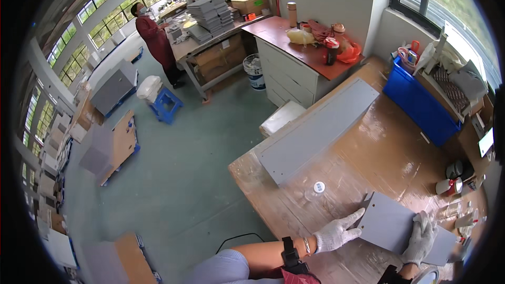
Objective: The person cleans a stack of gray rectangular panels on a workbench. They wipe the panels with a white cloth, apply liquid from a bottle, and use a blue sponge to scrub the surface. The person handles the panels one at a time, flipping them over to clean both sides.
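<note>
On the brown table (389, 144), slipping risk

Our left hand (336, 234) has spread fingers touching an edge of the grey panel (386, 222); our right hand (422, 239) rests atop, grip we cannot tell. Uneven pressure (the table looks slick) might skid it.

2 gloved hands (337, 234) (421, 237), well apart

The place is a workshop or factory hall. Large gridded windows (113, 23) run beside a wide green floor (200, 179), where a grey stack (111, 85) sits on a low blue base. A person in a dark red coat (154, 39) and face mask stands at a far worktop (184, 49) bearing piled grey panels (206, 14). Nearby, a white-gloved left hand (339, 234) and right hand (422, 237) touch a grey board (388, 222) on a brown worktop (286, 215).
</note>
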`<control>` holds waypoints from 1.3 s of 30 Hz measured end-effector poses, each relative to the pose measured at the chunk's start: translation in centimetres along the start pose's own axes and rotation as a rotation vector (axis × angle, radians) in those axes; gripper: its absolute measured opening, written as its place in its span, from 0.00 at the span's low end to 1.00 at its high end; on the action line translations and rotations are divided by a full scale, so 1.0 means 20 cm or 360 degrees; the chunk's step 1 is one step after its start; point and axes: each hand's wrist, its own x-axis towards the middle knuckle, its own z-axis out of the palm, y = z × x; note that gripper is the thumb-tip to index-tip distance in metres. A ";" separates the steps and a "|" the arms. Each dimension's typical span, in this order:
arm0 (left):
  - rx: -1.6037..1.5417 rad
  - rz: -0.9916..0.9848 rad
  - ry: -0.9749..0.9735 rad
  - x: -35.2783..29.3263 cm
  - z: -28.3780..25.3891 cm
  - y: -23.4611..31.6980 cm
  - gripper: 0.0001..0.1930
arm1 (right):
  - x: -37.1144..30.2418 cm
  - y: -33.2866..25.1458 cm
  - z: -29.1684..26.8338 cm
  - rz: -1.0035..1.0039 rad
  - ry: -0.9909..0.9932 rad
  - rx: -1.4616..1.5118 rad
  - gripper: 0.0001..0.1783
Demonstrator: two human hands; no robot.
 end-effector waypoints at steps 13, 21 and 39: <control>-0.0710 -0.0298 -0.0101 -0.07 0.02 -0.11 0.29 | -0.30 -0.65 -0.16 0.0333 -0.1179 0.1510 0.20; -0.0592 -0.0220 -0.0102 -0.03 0.06 -0.02 0.34 | -0.04 0.04 -0.09 -0.0230 0.0048 -0.0418 0.14; -0.0468 0.0018 0.0265 -0.09 -0.05 0.01 0.34 | -0.08 -0.18 -0.29 0.0314 -0.0232 0.0404 0.16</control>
